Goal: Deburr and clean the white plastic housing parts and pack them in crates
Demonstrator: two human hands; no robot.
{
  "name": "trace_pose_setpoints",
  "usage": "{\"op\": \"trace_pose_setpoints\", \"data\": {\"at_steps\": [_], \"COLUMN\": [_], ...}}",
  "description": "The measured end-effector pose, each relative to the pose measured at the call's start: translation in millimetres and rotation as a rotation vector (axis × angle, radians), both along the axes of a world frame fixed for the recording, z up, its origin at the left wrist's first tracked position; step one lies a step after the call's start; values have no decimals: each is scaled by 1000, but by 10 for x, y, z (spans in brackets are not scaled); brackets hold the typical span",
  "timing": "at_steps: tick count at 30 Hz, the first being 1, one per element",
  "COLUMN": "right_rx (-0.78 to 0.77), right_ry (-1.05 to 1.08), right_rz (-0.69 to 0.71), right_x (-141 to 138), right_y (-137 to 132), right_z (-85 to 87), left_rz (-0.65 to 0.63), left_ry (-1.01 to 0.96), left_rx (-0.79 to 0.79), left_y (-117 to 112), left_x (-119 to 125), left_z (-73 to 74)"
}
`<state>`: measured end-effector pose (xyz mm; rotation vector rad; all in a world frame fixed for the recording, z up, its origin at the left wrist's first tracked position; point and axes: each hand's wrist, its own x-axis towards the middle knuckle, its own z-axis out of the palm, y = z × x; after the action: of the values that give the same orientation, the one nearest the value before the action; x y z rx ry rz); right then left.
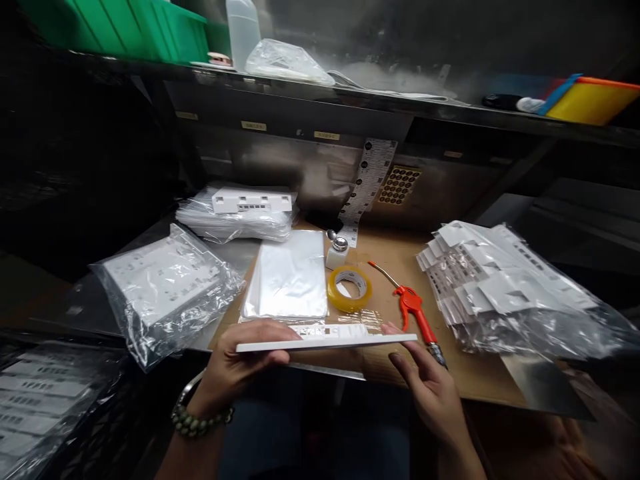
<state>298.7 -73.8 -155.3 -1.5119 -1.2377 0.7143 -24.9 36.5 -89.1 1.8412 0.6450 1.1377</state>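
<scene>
A thin white plastic panel point(330, 343), seen nearly edge-on, is held level above the table's front edge. Slots and raised parts show along its far side. My left hand point(245, 353) grips its left end, fingers over the top and thumb at the near edge. The right end rests in my right hand point(430, 387), with fingertips behind it and others at its near corner. Just beyond the panel lie a stack of clear plastic bags point(293, 277), a roll of yellow tape point(349, 289) and a red air blow gun point(411, 303).
Bagged white panels lie at the left point(163, 277), back left point(253, 201) and right point(480, 273). A small pump-top bottle point(337, 253) stands behind the tape. Cardboard point(390, 250) covers the tabletop. Overhead, a shelf point(290, 85) carries a green bin point(125, 30) and yellow bin point(595, 100).
</scene>
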Motion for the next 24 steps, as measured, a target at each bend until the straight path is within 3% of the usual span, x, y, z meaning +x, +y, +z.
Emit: {"op": "trace_pose_setpoints", "data": {"at_steps": [6, 11, 15, 18, 21, 24], "right_rx": [-3, 19, 63, -15, -103, -166], "right_ry": [-28, -118, -332, -505, -604, -644], "right_rz": [44, 93, -43, 23, 90, 98], "right_x": [-5, 77, 95, -30, -233, -374], "right_y": [-3, 161, 742, 1312, 1731, 1903], "right_z": [31, 199, 381, 413, 334, 248], "left_rz": [-46, 15, 351, 583, 682, 689], "left_ry": [-9, -5, -67, -143, -165, -125], "left_rx": [-16, 40, 123, 170, 231, 288], "left_y": [2, -27, -90, -125, -144, -149], "left_x": [38, -71, -256, -278, -204, -158], "left_z": [1, 30, 6, -35, -52, -60]}}
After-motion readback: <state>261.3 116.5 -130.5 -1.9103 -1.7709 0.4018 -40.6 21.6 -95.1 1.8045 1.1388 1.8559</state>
